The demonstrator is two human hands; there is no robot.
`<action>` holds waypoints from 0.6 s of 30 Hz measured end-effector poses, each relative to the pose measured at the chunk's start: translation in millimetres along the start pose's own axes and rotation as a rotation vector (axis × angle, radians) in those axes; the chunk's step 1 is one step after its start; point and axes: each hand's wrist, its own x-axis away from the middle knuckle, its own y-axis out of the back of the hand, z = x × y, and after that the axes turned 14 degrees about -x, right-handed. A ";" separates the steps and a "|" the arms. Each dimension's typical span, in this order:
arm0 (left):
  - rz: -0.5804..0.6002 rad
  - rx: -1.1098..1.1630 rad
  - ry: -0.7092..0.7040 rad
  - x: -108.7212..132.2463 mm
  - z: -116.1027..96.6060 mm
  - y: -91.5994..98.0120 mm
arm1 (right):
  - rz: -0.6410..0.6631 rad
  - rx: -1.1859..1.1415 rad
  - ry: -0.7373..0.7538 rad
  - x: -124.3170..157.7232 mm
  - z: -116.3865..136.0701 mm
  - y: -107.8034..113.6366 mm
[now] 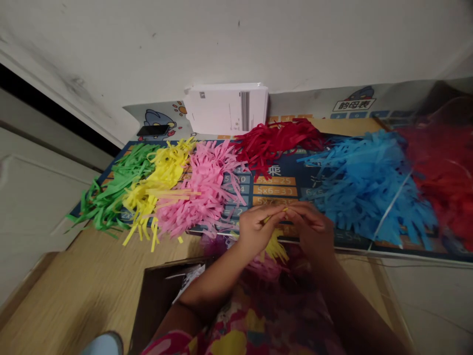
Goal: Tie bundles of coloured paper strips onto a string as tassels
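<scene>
At the lower centre of the frame, the left hand (256, 227) and the right hand (314, 224) meet tip to tip before the near edge of the surface (275, 191), which bears printed multiplication sums. The fingers (271, 211) of both are drawn together in a pinch on a yellow fringe (276, 246) — its upper end gripped between them, its loose strips hanging below. Beneath it, a pink fringe (264, 266) lies partly hidden.

Across the left half, a green bundle (129, 172), a yellow bundle (166, 170) and a pink bundle (201, 182) lie side by side, the last two overlapping. At upper centre, a dark red bundle (281, 140) rests before a white stack (221, 108); a phone (153, 130) lies at upper left. A blue bundle (369, 172) fills the right — beside red material (443, 172) at the edge. At lower left stands a dark box (148, 301) containing white paper (190, 281).
</scene>
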 end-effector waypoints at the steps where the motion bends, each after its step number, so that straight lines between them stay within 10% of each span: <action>1: 0.009 -0.002 -0.003 -0.9 0.8 0.4 | -0.015 0.012 0.007 -0.3 -0.3 0.3; 18: -0.030 -0.202 -0.230 -3.7 6.2 2.1 | -0.083 0.083 0.097 11.0 -3.6 -1.5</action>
